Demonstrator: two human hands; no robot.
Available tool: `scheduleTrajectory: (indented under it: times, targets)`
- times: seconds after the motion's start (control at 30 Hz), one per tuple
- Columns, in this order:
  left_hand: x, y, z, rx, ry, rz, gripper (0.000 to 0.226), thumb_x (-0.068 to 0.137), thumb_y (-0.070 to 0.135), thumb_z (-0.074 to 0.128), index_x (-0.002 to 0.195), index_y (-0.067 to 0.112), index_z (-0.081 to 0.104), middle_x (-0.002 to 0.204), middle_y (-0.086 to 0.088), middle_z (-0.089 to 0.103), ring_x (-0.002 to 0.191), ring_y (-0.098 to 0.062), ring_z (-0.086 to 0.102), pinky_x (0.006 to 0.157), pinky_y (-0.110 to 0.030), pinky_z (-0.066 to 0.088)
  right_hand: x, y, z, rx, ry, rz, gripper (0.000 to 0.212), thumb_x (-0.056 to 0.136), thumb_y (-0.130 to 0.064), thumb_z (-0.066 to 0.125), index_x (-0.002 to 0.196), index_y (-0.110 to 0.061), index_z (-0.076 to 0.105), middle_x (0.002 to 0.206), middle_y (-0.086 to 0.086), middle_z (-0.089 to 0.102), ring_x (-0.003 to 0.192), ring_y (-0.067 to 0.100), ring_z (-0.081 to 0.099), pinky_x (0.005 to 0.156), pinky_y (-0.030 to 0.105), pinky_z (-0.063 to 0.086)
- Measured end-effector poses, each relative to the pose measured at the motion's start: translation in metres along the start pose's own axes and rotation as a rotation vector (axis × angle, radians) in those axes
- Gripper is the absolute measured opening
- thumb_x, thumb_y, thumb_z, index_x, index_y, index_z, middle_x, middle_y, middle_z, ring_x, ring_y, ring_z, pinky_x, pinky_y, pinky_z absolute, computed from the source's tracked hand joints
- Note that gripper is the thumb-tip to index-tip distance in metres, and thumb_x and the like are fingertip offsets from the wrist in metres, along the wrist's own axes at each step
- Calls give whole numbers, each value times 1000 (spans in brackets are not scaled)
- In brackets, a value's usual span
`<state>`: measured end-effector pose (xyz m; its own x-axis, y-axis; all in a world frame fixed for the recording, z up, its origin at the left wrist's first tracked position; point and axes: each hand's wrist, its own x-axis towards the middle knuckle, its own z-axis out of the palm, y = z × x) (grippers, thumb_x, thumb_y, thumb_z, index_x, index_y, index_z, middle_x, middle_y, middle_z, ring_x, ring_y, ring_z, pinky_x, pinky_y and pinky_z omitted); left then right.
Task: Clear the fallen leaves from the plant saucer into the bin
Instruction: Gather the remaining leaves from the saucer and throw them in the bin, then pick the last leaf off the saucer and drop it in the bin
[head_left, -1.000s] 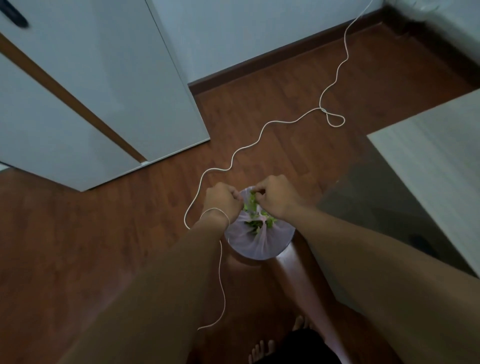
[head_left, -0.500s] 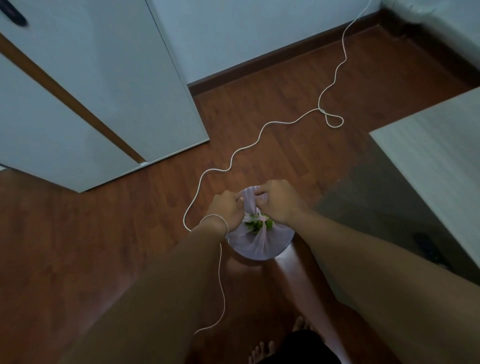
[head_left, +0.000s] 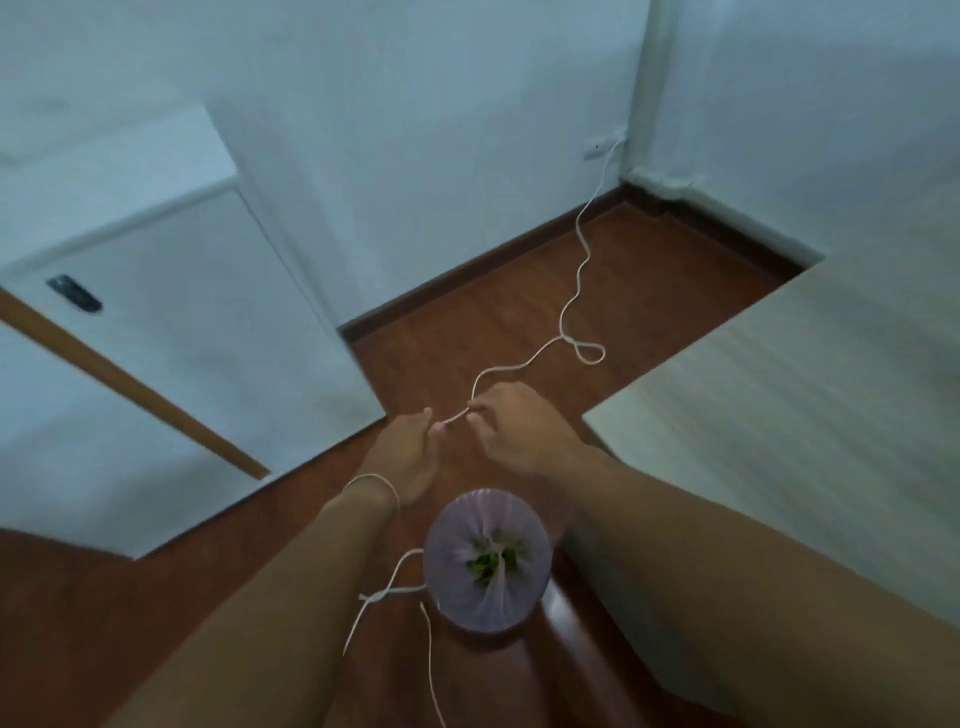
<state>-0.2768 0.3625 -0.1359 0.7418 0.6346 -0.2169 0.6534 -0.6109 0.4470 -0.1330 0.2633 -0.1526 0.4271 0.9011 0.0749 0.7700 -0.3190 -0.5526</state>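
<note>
A small round bin lined with a pale purple bag (head_left: 485, 561) stands on the wooden floor between my forearms. The bag's top is gathered toward the middle, and green leaves (head_left: 488, 562) show through the gap. Both hands are raised beyond the bin. My left hand (head_left: 402, 460) and my right hand (head_left: 511, 431) each pinch the white cable (head_left: 566, 312), a short stretch of it taut between their fingertips. The cable also loops around my left wrist and trails down beside the bin. No plant saucer is in view.
A white door (head_left: 171, 364) with a brown strip stands open at the left. A pale table top (head_left: 810, 415) fills the right side. The cable runs across the floor (head_left: 467, 332) to a wall socket (head_left: 597, 148) in the far corner.
Both hands have left the bag's gathered top and risen to grip the cable. The view has tilted up, so the bin now sits lower in frame.
</note>
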Motion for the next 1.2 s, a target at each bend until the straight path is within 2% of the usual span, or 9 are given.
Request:
scheduleTrajectory:
  times: [0.2, 0.3, 0.5, 0.63, 0.7, 0.8, 0.93, 1.07, 1.2]
  targets:
    - [10, 104, -68, 11, 77, 216, 69, 87, 39, 26, 136, -4, 47, 137, -24, 54, 132, -32, 47, 110, -31, 30, -14, -2, -116, -101, 170, 10, 35, 87, -39, 42, 91, -18, 70, 90, 4, 70, 88, 26, 62, 80, 42, 52]
    - [10, 149, -75, 14, 71, 332, 54, 98, 34, 34, 138, 0, 45, 139, -19, 52, 133, -27, 45, 114, -31, 29, -46, 18, -167, -151, 205, 95, 32, 88, -38, 40, 84, -18, 65, 89, 2, 68, 88, 25, 60, 79, 40, 51]
    - [-24, 247, -42, -12, -39, 550, 51, 98, 32, 35, 140, 5, 45, 138, -16, 52, 132, -26, 46, 112, -32, 31, -177, 71, -251, -163, 343, 334, 39, 95, -38, 36, 103, -19, 69, 102, 5, 68, 96, 26, 58, 87, 43, 48]
    - [-64, 302, 5, -19, -161, 686, 49, 100, 30, 35, 144, 8, 39, 148, -11, 44, 139, -21, 38, 116, -27, 23, -295, 92, -281, -230, 400, 510, 38, 96, -38, 37, 107, -17, 67, 106, 8, 68, 99, 26, 59, 90, 41, 46]
    - [-94, 330, 28, -71, -219, 713, 50, 101, 32, 34, 146, 10, 36, 150, -7, 39, 139, -17, 37, 112, -21, 23, -355, 99, -292, -224, 454, 603, 40, 95, -38, 35, 105, -16, 66, 106, 8, 67, 102, 27, 59, 93, 41, 45]
    - [-140, 358, 61, -95, -296, 768, 53, 101, 36, 32, 147, 12, 33, 153, -2, 32, 137, -13, 37, 108, -19, 23, -434, 104, -299, -216, 563, 716, 36, 97, -37, 39, 115, -18, 65, 115, 7, 65, 110, 26, 57, 98, 40, 44]
    - [-168, 377, 93, -36, -355, 808, 53, 100, 37, 31, 147, 11, 31, 156, 0, 25, 136, -14, 38, 106, -19, 24, -519, 101, -286, -266, 682, 814, 38, 97, -37, 36, 119, -20, 62, 115, 5, 65, 106, 21, 54, 92, 33, 44]
    - [-175, 384, 117, 18, -320, 797, 55, 100, 38, 29, 149, 11, 28, 158, 0, 22, 139, -15, 36, 108, -22, 25, -589, 112, -259, -299, 664, 996, 47, 95, -41, 31, 121, -14, 60, 117, 5, 63, 110, 24, 57, 96, 34, 45]
    - [-176, 367, 141, 99, -321, 780, 60, 99, 45, 24, 151, 14, 22, 162, 0, 17, 147, -14, 21, 119, -27, 19, -618, 124, -228, -347, 601, 1103, 55, 94, -43, 29, 134, -12, 50, 133, 5, 56, 123, 21, 51, 104, 37, 43]
